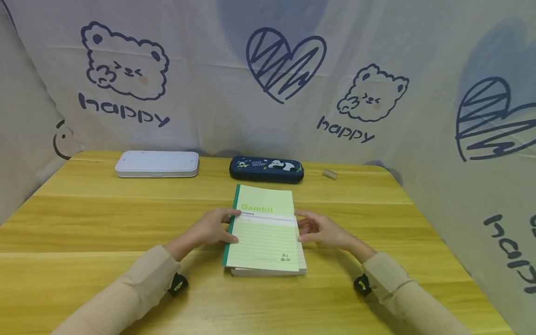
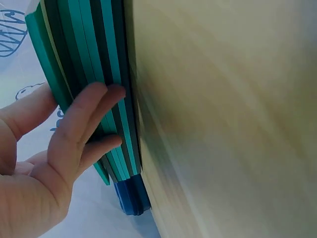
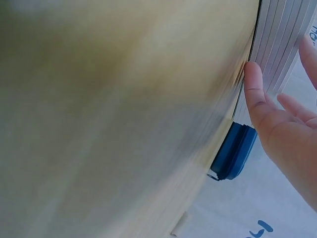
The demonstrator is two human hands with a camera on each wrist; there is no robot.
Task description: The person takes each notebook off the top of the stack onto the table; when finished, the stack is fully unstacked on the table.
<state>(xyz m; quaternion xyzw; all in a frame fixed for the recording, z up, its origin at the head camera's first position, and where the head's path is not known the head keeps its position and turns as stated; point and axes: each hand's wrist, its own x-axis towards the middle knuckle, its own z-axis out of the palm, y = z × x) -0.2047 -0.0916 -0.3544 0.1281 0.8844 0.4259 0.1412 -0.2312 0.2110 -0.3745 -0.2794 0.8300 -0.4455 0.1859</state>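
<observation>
A stack of several notebooks lies in front of me, its top notebook [image 1: 264,242] pale green with "Gambit" lettering. Green and dark spines [image 2: 106,64] line its left side, and white page edges [image 3: 277,39] show on the right. The top notebook sits slightly skewed over those below. My left hand [image 1: 215,226] touches the spine side, thumb and a fingertip at the top cover's edge, other fingers against the spines. On the opposite side my right hand [image 1: 322,230] has its fingers loosely extended against the page edges.
Behind the stack stands a dark blue pencil case [image 1: 266,170] with a panda print. A white flat case [image 1: 157,164] lies at the back left, and a small beige cylinder-like piece [image 1: 329,174] at the back right. Printed cloth [image 1: 209,93] hangs behind the wooden table [image 1: 104,223].
</observation>
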